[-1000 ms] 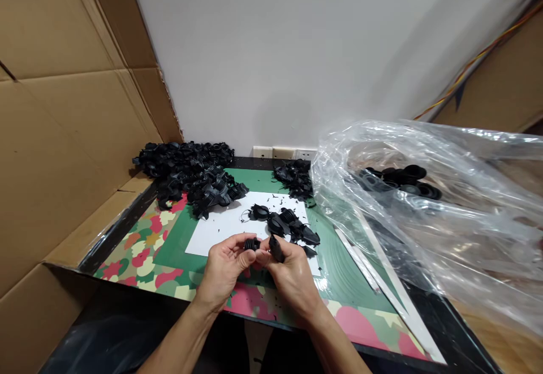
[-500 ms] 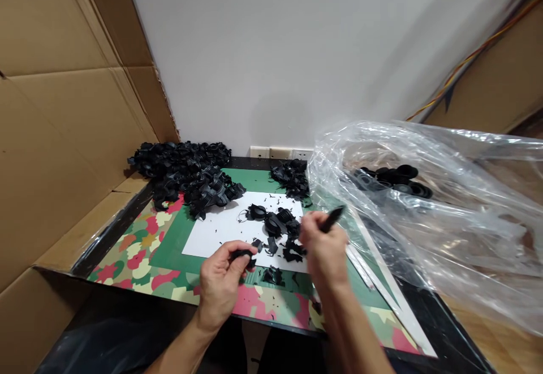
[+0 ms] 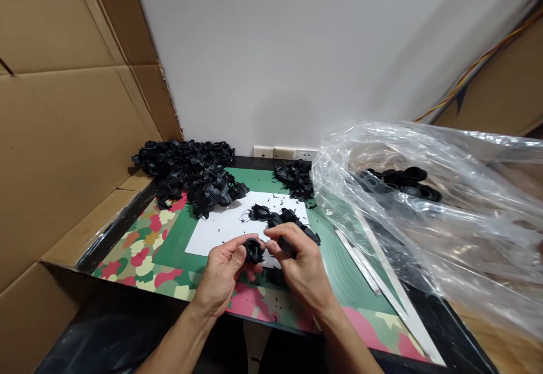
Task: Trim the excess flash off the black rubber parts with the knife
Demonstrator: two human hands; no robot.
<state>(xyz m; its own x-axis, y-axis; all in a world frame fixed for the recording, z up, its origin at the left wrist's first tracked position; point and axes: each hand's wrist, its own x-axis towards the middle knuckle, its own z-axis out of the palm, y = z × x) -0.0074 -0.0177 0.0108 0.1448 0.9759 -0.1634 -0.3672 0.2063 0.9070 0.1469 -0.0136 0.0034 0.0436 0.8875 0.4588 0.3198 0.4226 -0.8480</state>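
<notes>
My left hand (image 3: pixel 218 278) pinches a round, hollow black rubber part (image 3: pixel 253 251), its opening turned up toward me. Close against its right side are the fingertips of my right hand (image 3: pixel 304 269), which is closed around a dark, slim tool (image 3: pixel 287 246); most of that tool is hidden in the palm. Behind the hands, several black rubber pieces (image 3: pixel 260 212) and small scraps lie on a white sheet (image 3: pixel 203 237). More black scraps (image 3: pixel 275 276) are partly covered by my right hand.
Ribbed black rubber parts form a large pile (image 3: pixel 212 187) at the back left. A smaller heap of black scraps (image 3: pixel 294 179) sits by the wall. On the right, a clear plastic bag (image 3: pixel 424 232) holds round black parts (image 3: pixel 407 181). White strips (image 3: pixel 373 283) lie on the green mat (image 3: pixel 348 272).
My right hand has come left and down to the rubber part in my left hand. That part now shows its round opening. The view has shifted slightly.
</notes>
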